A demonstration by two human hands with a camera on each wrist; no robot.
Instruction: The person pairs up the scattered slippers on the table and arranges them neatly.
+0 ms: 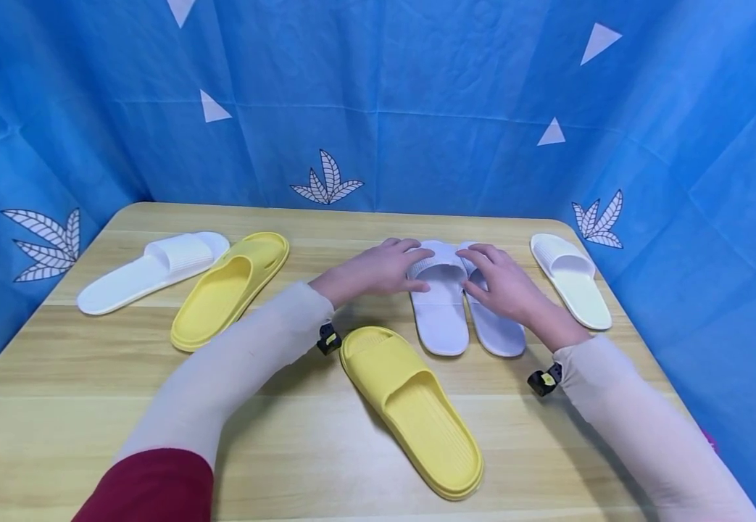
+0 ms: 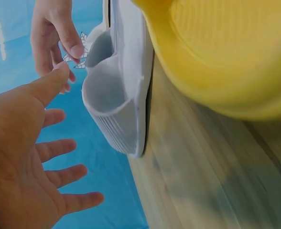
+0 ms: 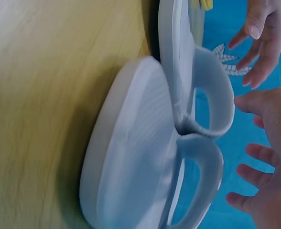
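"White, plastic-looking pair of ribbed-strap slippers (image 1: pixel 441 312): where in the head view?"

"On the pale wooden tabletop (image 1: pixel 286 449), at one o'clock from the nearer yellow open-toed slipper (image 1: pixel 414 406). The left hand (image 1: pixel 387 268) sits at the pair's ten o'clock, the right hand (image 1: pixel 503 284) at two."

"Left wrist view?"

"That grip has its fingers spread and holds nothing; the pair lies at its two o'clock."

"Right wrist view?"

"Grip likewise apart and empty, the pair at nine o'clock."

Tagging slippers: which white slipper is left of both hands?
The far-left slipper, beside a yellow one. The middle pair is by the left hand and right hand; the fourth is right of both.
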